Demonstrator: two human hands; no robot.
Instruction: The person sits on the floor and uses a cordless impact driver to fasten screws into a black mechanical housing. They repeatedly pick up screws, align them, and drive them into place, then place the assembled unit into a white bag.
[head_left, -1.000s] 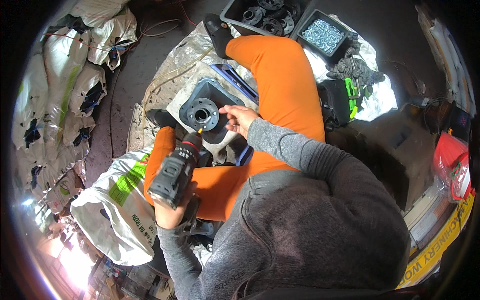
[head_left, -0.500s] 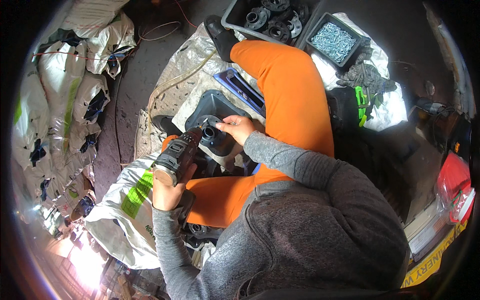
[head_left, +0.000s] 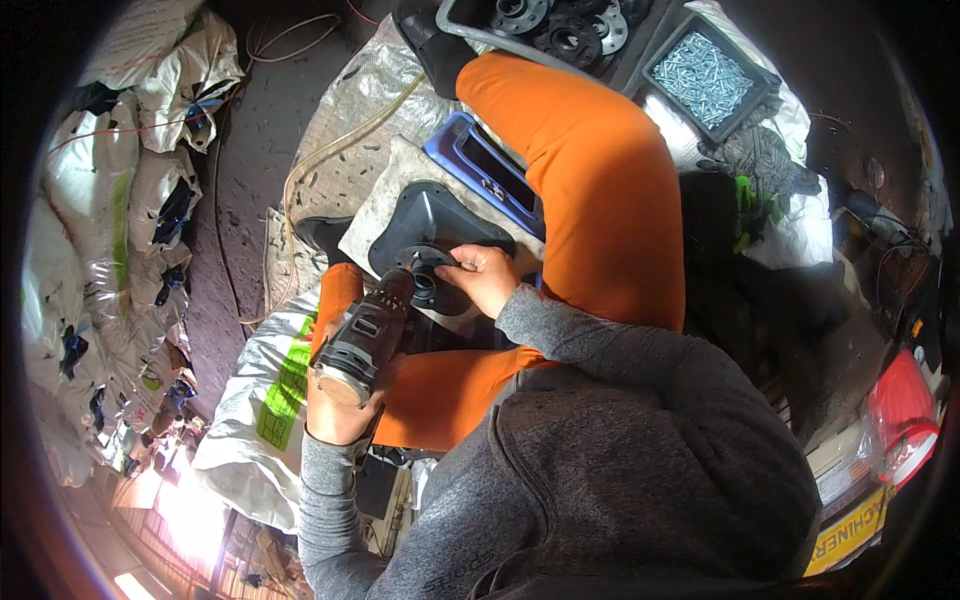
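1. While the left hand point(head_left: 340, 405) keeps a full grip around the black drill point(head_left: 362, 335), its tip meets the grey plate point(head_left: 435, 225).
2. Right hand point(head_left: 485, 280) pinches the round fitting point(head_left: 432, 283) on that plate, between the orange legs point(head_left: 590, 190).

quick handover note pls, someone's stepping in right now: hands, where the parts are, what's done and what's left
Left hand: wrapped around the grip of the cordless drill, nose aimed at the hub of the dark metal plate.
Right hand: fingers pinching at the round flange on the plate, beside the drill tip.
Parts: the plate lies on a cloth between the orange-trousered legs; tray of screws and bin of black round flanges sit at the top, beyond the knee.
Done: flange is set on the plate.
Left: whether any screw is already driven is hidden by the hand, so check first.
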